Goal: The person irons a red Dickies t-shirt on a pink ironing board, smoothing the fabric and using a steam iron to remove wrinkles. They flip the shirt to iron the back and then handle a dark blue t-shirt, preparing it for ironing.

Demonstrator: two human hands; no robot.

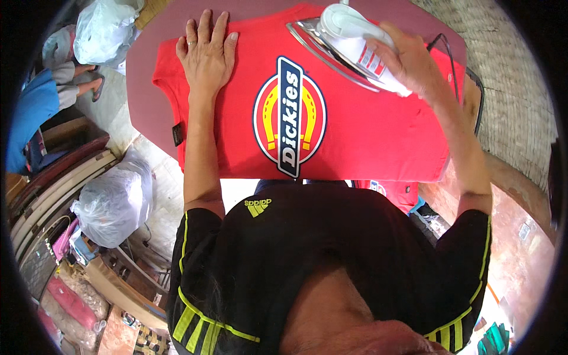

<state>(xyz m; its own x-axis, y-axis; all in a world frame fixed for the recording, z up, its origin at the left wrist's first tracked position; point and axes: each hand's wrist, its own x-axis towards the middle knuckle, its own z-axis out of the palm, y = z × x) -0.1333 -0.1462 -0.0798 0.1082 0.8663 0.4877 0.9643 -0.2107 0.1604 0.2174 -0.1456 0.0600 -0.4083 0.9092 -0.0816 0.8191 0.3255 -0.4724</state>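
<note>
A red T-shirt lies spread on a mauve ironing board, with a round blue, white and yellow horseshoe print in its middle. Over the left part of the shirt my left hand rests flat, fingers stretched out, a ring on one of them. My right hand is wrapped round the handle of a white iron with a shiny metal soleplate. The iron is on the shirt, right of the print, its tip toward the upper left. A dark cord runs behind my right wrist.
Another red garment hangs below the board's near edge. Stuffed plastic bags and stacked boards stand on the left. At the upper left is another person's foot in a sandal. A woven mat surface lies at the right.
</note>
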